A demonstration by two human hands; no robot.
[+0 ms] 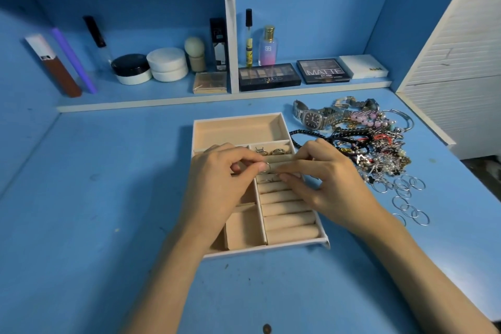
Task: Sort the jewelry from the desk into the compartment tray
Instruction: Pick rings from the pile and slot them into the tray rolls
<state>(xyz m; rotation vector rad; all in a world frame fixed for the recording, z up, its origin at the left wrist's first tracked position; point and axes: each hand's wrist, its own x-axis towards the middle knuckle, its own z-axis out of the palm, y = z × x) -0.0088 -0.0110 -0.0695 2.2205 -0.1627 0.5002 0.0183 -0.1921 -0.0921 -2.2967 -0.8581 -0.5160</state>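
Over the tray's (279, 126) ring rolls, left hand (217, 179) pinches a ring (267, 167); right hand (320, 179) fingertips closed beside it, grip unclear. Ring likely light, stiff, slippery: hold by the band edges. Jewelry pile (374, 144) near desk's (95, 211) right edge.

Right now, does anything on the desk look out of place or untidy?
Yes. The jewelry pile right of the compartment tray is a tangled heap, and thin silver rings lie scattered loose on the desk beside it. The tray itself sits slightly askew. Nothing looks broken.
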